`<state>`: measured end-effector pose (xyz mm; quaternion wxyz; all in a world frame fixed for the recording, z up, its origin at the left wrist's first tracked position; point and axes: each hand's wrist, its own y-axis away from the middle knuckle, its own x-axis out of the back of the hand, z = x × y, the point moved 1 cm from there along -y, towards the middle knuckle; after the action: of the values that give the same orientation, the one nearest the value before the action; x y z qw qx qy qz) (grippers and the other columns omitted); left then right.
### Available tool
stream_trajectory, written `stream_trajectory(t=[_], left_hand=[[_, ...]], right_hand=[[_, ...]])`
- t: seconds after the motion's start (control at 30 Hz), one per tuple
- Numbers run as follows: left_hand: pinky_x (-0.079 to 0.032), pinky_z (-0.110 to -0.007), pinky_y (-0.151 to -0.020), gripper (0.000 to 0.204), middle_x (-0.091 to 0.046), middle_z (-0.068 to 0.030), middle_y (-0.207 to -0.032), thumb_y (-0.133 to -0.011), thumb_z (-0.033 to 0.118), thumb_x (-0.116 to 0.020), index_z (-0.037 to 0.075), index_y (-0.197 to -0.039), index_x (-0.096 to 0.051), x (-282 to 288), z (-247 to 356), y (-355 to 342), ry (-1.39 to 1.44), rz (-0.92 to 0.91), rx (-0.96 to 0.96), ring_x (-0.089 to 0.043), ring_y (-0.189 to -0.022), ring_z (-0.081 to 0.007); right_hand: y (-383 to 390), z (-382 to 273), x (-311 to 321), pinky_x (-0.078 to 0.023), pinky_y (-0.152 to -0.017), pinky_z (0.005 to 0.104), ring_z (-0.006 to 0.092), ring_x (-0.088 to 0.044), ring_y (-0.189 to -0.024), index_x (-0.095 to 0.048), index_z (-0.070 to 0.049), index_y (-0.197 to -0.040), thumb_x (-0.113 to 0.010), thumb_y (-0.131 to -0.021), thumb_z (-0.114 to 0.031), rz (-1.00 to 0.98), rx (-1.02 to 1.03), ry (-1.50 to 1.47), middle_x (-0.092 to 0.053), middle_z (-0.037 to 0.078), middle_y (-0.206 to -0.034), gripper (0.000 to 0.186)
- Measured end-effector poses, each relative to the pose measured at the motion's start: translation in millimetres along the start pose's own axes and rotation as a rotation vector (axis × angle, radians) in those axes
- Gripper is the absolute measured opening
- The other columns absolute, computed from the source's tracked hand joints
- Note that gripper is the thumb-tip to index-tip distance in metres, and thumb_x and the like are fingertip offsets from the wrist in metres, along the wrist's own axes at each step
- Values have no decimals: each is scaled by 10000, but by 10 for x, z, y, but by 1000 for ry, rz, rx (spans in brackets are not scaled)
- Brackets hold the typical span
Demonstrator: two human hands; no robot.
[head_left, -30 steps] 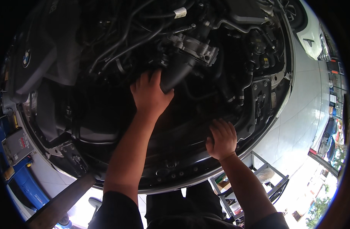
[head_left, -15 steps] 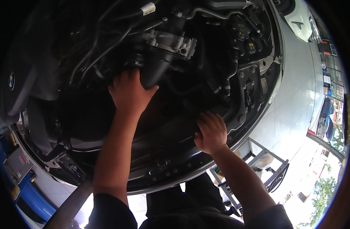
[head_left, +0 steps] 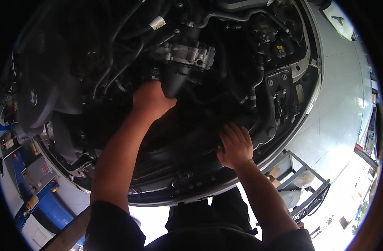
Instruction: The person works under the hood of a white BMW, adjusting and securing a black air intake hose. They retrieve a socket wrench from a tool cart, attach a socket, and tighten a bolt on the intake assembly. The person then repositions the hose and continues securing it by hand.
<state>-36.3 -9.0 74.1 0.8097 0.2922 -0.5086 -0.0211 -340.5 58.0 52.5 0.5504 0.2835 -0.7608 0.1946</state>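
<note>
My left hand (head_left: 153, 100) reaches deep into the engine bay, right beside a black pipe (head_left: 174, 80) that slopes down from a silver metal housing (head_left: 185, 53). Its thumb side lies against or just below the pipe's lower end, while the fingers vanish into shadow. Whether they hold anything is hidden. To the right, my right hand (head_left: 235, 146) rests with fingers stretched out on the dark trim (head_left: 191, 157) along the front of the bay. Nothing shows in that hand.
A black engine cover (head_left: 53, 94) stands at left. Hoses (head_left: 255, 85) and a bolted bracket (head_left: 279, 98) lie at right. Beyond the front edge are a grey metal frame cart (head_left: 302, 175) and, at lower left, blue equipment (head_left: 53, 211).
My left hand has gone deeper beside the black pipe, and its fingers have dropped out of sight. The view has shifted slightly. My right hand stays on the trim.
</note>
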Motion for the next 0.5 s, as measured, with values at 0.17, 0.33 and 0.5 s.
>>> stream_trajectory(t=[0.17,0.33,0.5], left_hand=[[-566,-417,-865,525,-722,-131,-1057,-692,269,-820,73,-1150,-654,117,43,0,-42,-57,27,-701,-994,-313],[-560,-416,-878,533,-722,-136,-1068,-688,286,-822,74,-1150,-659,105,33,-15,-40,-67,33,-695,-1015,-311],[-559,-424,-880,548,-721,-145,-1067,-682,292,-829,69,-1151,-657,53,4,-23,-9,-2,-18,-695,-1013,-326]], right_hand=[[29,16,-16,-425,-1080,493,310,-571,-1253,-698,-75,-1073,-707,-704,-271,21,4,-16,-658,117,-1250,418],[38,33,-10,-417,-1083,512,332,-570,-1245,-682,-61,-1079,-692,-698,-258,15,13,-28,-645,137,-1260,429],[57,42,-32,-412,-1088,516,332,-566,-1249,-672,-61,-1089,-688,-700,-259,-8,6,-4,-640,137,-1266,437]])
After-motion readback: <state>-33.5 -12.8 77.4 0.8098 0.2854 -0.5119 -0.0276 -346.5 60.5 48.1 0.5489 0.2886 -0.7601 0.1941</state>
